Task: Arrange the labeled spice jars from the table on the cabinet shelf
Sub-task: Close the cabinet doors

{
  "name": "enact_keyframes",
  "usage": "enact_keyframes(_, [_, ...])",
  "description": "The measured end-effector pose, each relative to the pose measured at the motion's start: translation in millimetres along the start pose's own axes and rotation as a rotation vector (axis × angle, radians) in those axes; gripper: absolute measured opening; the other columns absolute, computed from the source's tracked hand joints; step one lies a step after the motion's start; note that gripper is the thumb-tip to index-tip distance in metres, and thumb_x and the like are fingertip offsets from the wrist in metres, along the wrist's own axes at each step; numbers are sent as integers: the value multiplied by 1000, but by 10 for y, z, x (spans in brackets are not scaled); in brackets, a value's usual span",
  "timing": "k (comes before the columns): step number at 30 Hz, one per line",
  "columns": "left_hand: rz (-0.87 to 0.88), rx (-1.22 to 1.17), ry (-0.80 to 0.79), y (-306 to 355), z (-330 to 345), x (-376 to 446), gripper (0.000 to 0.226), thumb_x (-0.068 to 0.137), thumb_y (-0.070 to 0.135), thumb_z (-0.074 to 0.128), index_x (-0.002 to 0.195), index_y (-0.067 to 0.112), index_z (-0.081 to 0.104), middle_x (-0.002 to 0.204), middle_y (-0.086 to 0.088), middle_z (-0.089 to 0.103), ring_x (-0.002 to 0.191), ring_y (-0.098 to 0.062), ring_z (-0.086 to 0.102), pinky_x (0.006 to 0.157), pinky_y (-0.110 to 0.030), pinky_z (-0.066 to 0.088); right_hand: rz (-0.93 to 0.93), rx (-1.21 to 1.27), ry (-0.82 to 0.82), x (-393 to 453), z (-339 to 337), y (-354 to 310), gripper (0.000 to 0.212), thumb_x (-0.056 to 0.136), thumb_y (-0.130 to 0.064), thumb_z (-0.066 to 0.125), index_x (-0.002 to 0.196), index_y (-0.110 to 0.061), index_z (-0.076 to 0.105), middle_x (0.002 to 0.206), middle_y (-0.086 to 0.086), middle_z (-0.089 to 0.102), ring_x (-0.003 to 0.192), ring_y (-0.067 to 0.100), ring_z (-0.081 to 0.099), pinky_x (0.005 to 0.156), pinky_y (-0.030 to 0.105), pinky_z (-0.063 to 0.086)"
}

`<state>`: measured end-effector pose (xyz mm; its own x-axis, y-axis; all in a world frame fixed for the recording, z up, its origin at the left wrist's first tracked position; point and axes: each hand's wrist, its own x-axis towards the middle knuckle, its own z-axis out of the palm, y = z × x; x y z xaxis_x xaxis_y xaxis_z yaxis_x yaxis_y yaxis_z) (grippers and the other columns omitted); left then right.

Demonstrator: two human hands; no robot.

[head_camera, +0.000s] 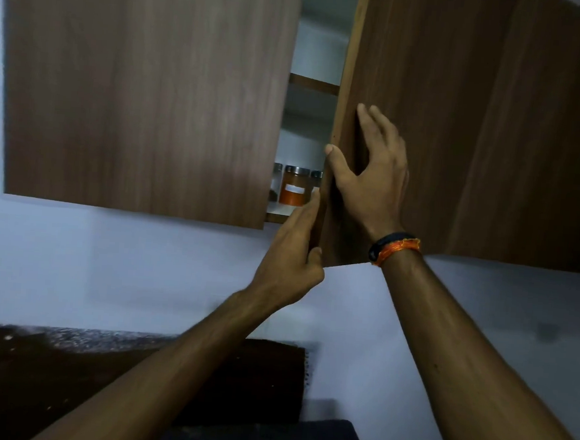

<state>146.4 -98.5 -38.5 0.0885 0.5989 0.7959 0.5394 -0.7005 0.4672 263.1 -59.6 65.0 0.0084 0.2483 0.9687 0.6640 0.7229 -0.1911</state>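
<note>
Spice jars sit on the cabinet's lower shelf while both hands handle the right-hand door.

The task looks close to finished: through the gap between the doors an orange-filled spice jar (pixel 294 185) with a white label and steel lid stands on the lower shelf (pixel 275 216), a jar partly hidden on each side of it; none is in hand, and whether more wait below cannot be told. The left hand (pixel 293 254) pinches the near edge of the right cabinet door (pixel 459 128), thumb in front, fingers behind. The right hand (pixel 371 170), a band at its wrist, lies flat and spread on the door's face, holding nothing. The left cabinet door (pixel 146 89) is nearly shut. Below are a pale wall (pixel 106 269) and a dark speckled worktop (pixel 48 368), blurred.
</note>
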Motion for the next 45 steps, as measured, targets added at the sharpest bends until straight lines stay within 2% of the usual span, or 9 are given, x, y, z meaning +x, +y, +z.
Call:
enact_keyframes(7, [4, 160, 8, -548, -148, 188, 88, 86, -11, 57, 159, 11, 13, 152, -10, 34, 132, -24, 46, 106, -38, 50, -15, 10, -145, -56, 529, 179, 62, 94, -29, 62, 152, -22, 41, 161, 8, 29, 146, 28, 28, 117, 53, 29])
enact_keyframes(14, [-43, 253, -22, -848, -191, 415, 89, 87, -2, 64, 159, 7, 11, 158, -12, 28, 140, -25, 38, 114, -40, 41, -68, -58, -208, -81, 938, 366, 65, 88, -17, 62, 150, -21, 43, 162, 11, 28, 147, 34, 26, 116, 54, 26])
enact_keyframes(18, [50, 457, 3, -993, -205, 471, 88, 88, 4, 65, 157, 1, 11, 163, -16, 21, 149, -29, 25, 121, -42, 30, -97, -115, -214, -86, 1057, 451, 71, 85, -15, 63, 152, -22, 39, 164, 11, 24, 149, 33, 22, 118, 56, 21])
enact_keyframes(22, [106, 727, 19, -1132, -239, 594, 99, 88, 21, 71, 159, 8, 3, 168, -11, 1, 155, -29, -1, 126, -49, 5, -99, -241, -283, -112, 1176, 519, 80, 86, -22, 60, 157, -27, 25, 168, 6, 10, 154, 29, 9, 119, 64, 12])
enact_keyframes(27, [90, 973, -59, -1335, -232, 748, 105, 87, 30, 71, 159, 10, -4, 167, -10, -12, 154, -34, -13, 123, -59, -1, -59, -330, -446, -226, 1358, 635, 91, 88, -41, 58, 160, -28, 5, 168, 4, -12, 154, 31, -11, 113, 76, 6])
enact_keyframes(30, [96, 1040, -64, -1446, -237, 801, 104, 87, 34, 71, 159, 8, 1, 167, -10, -10, 154, -34, -12, 122, -60, -2, -67, -353, -479, -322, 1446, 711, 93, 85, -61, 46, 160, -27, 1, 167, 5, -15, 153, 33, -14, 111, 78, 3])
enact_keyframes(31, [104, 1049, -59, -1477, -237, 818, 103, 87, 34, 72, 159, 7, 3, 167, -10, -8, 154, -34, -11, 123, -60, -2, -73, -356, -472, -341, 1475, 739, 92, 85, -61, 44, 159, -27, 1, 167, 5, -15, 153, 34, -14, 110, 79, 4])
enact_keyframes(36, [130, 1072, -30, -1572, -212, 858, 100, 85, 26, 72, 159, 4, 8, 167, -11, -2, 154, -35, -7, 122, -61, 0, -82, -400, -456, -385, 1598, 792, 97, 88, -52, 60, 159, -26, -1, 166, 7, -17, 152, 37, -15, 107, 81, 4])
enact_keyframes(45, [163, 1080, -2, -1655, -201, 865, 98, 82, 18, 72, 158, 3, 12, 167, -12, 2, 154, -36, -3, 122, -61, 3, -88, -407, -435, -436, 1703, 816, 101, 86, -59, 55, 159, -21, -3, 165, 12, -20, 150, 40, -19, 104, 84, 4])
